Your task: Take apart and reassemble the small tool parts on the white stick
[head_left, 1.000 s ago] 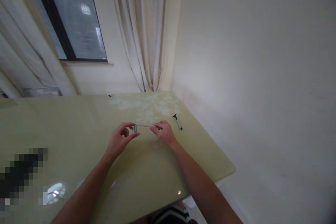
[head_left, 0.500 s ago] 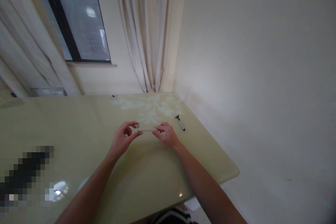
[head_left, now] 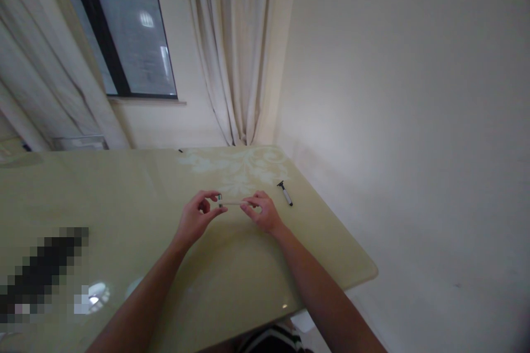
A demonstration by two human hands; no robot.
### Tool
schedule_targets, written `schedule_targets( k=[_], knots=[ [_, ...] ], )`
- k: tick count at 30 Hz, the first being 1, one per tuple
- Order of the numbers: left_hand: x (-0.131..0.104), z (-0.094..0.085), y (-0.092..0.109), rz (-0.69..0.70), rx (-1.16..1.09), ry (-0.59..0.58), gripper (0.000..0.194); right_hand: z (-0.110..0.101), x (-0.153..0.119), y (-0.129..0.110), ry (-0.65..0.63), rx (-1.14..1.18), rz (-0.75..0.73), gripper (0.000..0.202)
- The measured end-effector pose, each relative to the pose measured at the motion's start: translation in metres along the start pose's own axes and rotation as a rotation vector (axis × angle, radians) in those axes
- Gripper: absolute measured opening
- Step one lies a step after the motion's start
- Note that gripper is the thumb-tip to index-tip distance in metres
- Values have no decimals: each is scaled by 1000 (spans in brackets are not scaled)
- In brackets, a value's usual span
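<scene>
My left hand [head_left: 197,216] pinches the small dark-and-green head [head_left: 220,200] of what looks like a razor between forefinger and thumb. From that head a thin pale handle [head_left: 232,203] runs level to the right, just above the table. My right hand [head_left: 264,213] is closed on the handle's other end, with thumb and fingers pressed together. Head and handle meet near the head's middle; whether they are joined I cannot tell. A second razor [head_left: 285,194], with a black head and grey handle, lies on the table to the right of my right hand.
The glossy pale-green table [head_left: 232,276] has its right edge beside a bare wall [head_left: 393,121]. A tiny dark object [head_left: 180,150] lies at the far edge. Curtains [head_left: 236,55] and a window [head_left: 128,27] stand behind. A pixelated dark shape [head_left: 45,270] is at the left.
The pale handle's left end has risen from the lower end of the razor head, by the thumb, to about its middle. Both hands stay nearly in place.
</scene>
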State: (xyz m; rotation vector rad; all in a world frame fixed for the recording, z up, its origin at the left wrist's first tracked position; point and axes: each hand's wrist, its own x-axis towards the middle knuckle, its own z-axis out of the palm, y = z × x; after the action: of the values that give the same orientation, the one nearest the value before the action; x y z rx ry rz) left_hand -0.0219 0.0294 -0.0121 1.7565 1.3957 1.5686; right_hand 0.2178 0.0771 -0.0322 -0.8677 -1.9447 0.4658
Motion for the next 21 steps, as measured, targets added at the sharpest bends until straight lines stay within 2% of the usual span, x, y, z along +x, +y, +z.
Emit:
schedule_targets(
  k=[4,9,14,19,21],
  knots=[
    [1,-1,1,-8,13,4,39,0,2,3,59,-42,62,35],
    [1,0,1,-6,2,0,39,-1,0,2,-17,0,-1,34],
    [-1,0,-4,9,-1,-32,40,-1,3,2,73,-71,53,33],
    [-1,-2,-4,12,14,-21,40,-3,2,-4,-16,-30,-6,31],
    [-1,-3,-3,10,15,-15,41,-2,2,-7,-15,-58,-13,30]
  ],
)
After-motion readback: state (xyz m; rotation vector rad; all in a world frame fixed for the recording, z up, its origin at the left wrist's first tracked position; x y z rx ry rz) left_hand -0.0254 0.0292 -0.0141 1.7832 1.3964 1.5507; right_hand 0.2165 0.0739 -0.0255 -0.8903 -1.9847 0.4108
